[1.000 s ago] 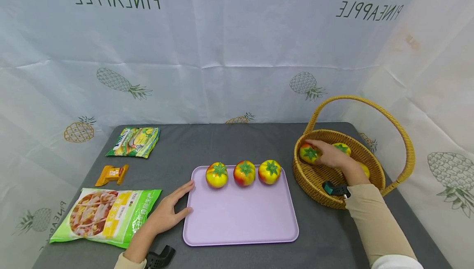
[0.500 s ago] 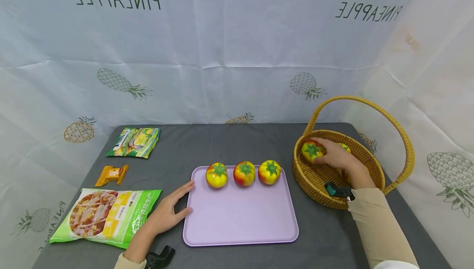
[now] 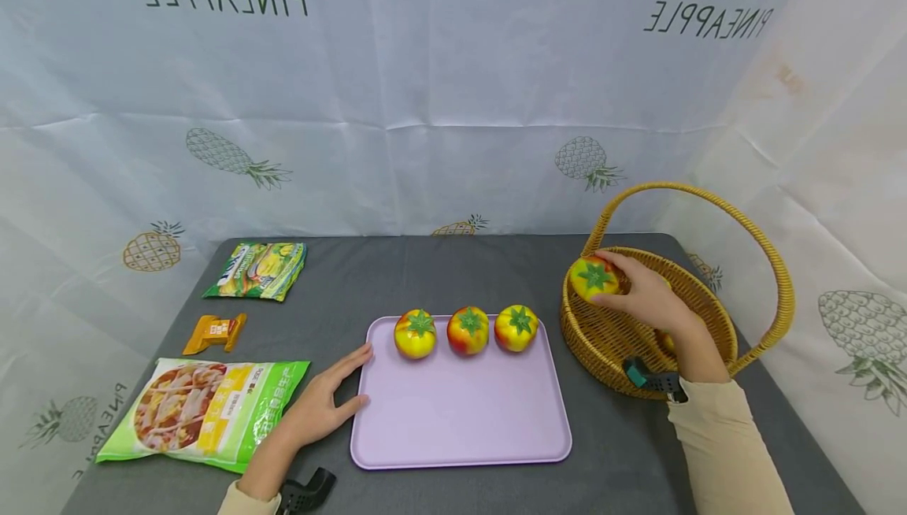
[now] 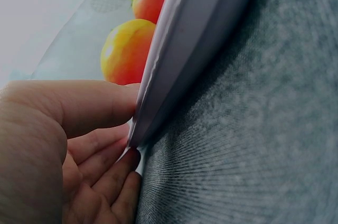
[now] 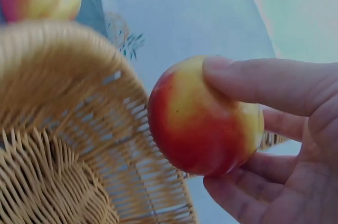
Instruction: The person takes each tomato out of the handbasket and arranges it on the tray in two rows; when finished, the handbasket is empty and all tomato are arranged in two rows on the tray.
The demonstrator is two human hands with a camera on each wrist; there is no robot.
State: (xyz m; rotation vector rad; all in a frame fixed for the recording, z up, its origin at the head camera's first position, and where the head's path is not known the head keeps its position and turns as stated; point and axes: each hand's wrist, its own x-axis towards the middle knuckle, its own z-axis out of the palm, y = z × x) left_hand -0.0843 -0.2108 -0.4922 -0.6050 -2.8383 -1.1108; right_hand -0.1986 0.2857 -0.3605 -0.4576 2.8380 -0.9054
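Note:
In the head view my right hand (image 3: 645,292) grips a red-and-yellow toy fruit (image 3: 592,277) with a green leafy top at the left rim of a wicker basket (image 3: 602,353). Thumb and fingers pinch this round fruit (image 5: 206,118) from either side in the right wrist view. My left hand (image 3: 322,403) lies with straight fingers against the left edge of a lilac tray (image 3: 464,416); its thumb (image 4: 100,102) touches the rim in the left wrist view. Along the tray's far edge sit three similar fruits (image 3: 415,335) (image 3: 468,331) (image 3: 516,328) in a row.
The basket's tall handle (image 3: 768,263) arches over it, and more fruit inside is partly hidden by my right hand. On the left of the grey table lie a green snack packet (image 3: 260,271), a small orange packet (image 3: 215,333) and a large green food bag (image 3: 205,413).
My right hand has lifted the toy fruit from inside the basket up to its left rim. The left hand, the tray and its three fruits stay where they were.

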